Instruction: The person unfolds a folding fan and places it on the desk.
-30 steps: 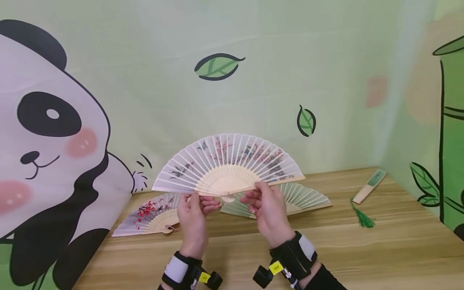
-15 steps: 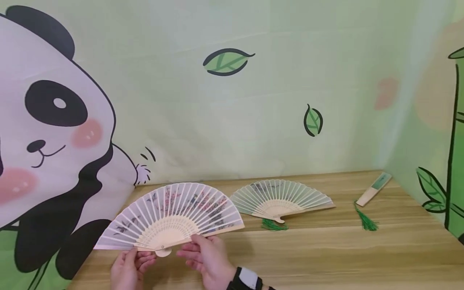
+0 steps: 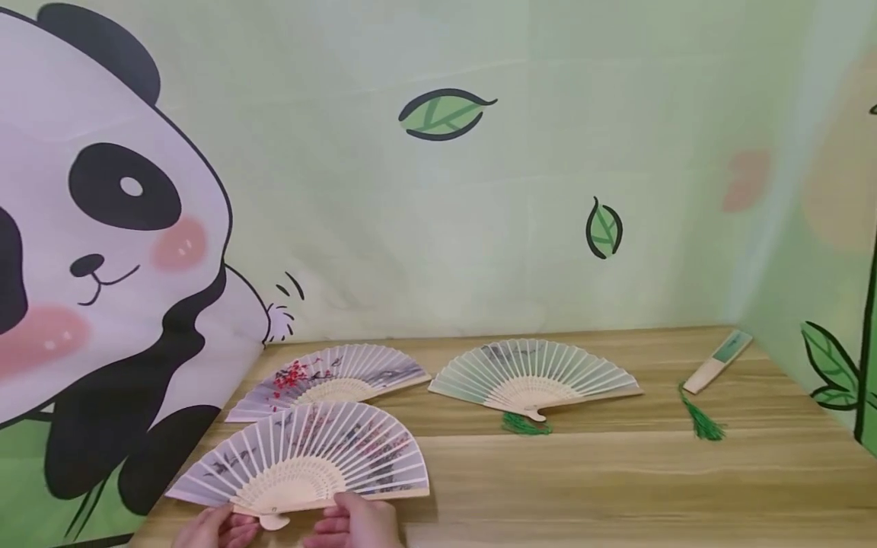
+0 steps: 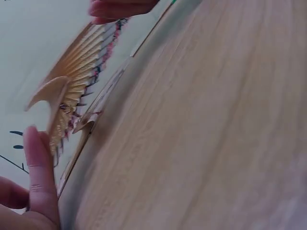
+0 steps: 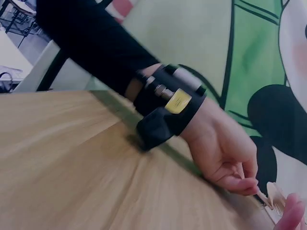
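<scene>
The open fan [image 3: 308,464] lies low at the near left of the tabletop [image 3: 617,472], spread wide. The left hand [image 3: 215,529] pinches its left guard near the pivot; the right hand [image 3: 356,524] holds the right guard, though the frame edge cuts off both grips, so this is partly a guess. It looks light, with thin brittle ribs and delicate cloth, best taken by the stiff outer guards. Four fans in all: this one, a plum-blossom fan [image 3: 329,378] behind it, a pale green fan [image 3: 534,377], and one folded fan [image 3: 718,361].

Red-blossom fan [image 3: 329,378], green fan [image 3: 534,375], seemingly folded fan [image 3: 718,361] on table [image 3: 617,472].
</scene>
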Motion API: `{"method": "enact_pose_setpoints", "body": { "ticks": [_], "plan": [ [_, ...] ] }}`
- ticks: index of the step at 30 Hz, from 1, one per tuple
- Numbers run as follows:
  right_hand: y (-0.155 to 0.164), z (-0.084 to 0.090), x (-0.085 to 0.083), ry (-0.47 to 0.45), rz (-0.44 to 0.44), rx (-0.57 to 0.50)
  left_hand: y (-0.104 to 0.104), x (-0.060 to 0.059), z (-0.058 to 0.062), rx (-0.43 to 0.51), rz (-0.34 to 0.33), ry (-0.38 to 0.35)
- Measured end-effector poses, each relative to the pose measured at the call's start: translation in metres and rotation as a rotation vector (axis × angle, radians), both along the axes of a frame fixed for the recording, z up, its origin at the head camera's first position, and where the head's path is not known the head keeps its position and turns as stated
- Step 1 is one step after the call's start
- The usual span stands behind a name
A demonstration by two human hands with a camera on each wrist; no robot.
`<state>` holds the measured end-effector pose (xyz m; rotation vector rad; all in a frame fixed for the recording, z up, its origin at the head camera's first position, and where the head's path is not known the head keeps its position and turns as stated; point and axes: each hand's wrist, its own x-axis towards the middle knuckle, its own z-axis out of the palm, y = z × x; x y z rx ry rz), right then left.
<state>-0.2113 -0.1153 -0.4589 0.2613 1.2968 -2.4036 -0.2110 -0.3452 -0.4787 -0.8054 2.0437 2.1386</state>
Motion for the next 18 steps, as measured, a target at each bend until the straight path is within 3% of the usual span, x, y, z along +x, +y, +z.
{"method": "enact_pose_setpoints", "body": {
  "ticks": [3,6,9,13,18],
  "plan": [
    [0.005,-0.005,0.000,-0.003,0.006,0.003,-0.001,0.001,0.000,0.010,-0.037,-0.063],
    [0.009,-0.010,-0.002,-0.022,0.017,0.013,0.003,0.001,0.001,0.060,-0.006,-0.098],
    [0.011,-0.013,0.000,-0.023,0.015,0.018,0.004,0.003,0.003,0.096,-0.013,-0.087],
    [0.014,-0.013,0.008,0.014,0.010,0.088,0.004,0.009,0.004,0.073,-0.100,-0.033],
    [0.025,-0.008,0.014,0.074,0.015,0.151,0.014,0.012,0.009,0.001,-0.060,-0.021]
  ]
}}
